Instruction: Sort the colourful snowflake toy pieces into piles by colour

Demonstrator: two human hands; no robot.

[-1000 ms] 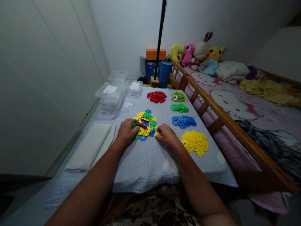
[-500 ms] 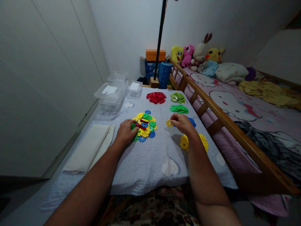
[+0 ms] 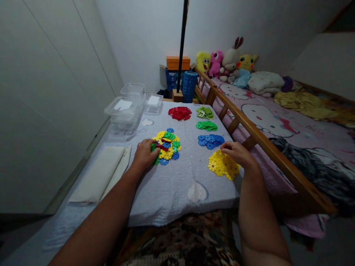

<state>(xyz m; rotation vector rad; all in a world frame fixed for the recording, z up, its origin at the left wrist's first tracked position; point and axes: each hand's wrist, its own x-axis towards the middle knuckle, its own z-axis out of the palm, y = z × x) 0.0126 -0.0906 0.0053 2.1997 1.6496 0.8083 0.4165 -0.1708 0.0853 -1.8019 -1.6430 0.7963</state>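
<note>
My left hand [image 3: 145,153] rests at the left edge of a mixed pile of plastic snowflake discs [image 3: 169,149], yellow, green and blue. Its thumb and fingers are apart, touching the pieces beside a red connector strip [image 3: 162,147]. Over at the right, my right hand [image 3: 235,152] is at the top of a heap of yellow snowflake discs [image 3: 220,165]. Its thumb and fingertips are pinched at a yellow disc, which blends with the heap. Just behind lies a heap of blue discs [image 3: 210,140].
Farther back are green discs [image 3: 206,126], light green pieces [image 3: 205,112] and red pieces [image 3: 179,113]. Clear plastic boxes [image 3: 123,107] stand at the left, behind a folded cream cloth [image 3: 98,173]. A wooden bed rail [image 3: 244,125] runs along the right side.
My right hand has moved from beside the blue heap, where it held a yellow disc, right and nearer to the yellow heap. My left hand stays at the mixed pile. The view has shifted slightly.
</note>
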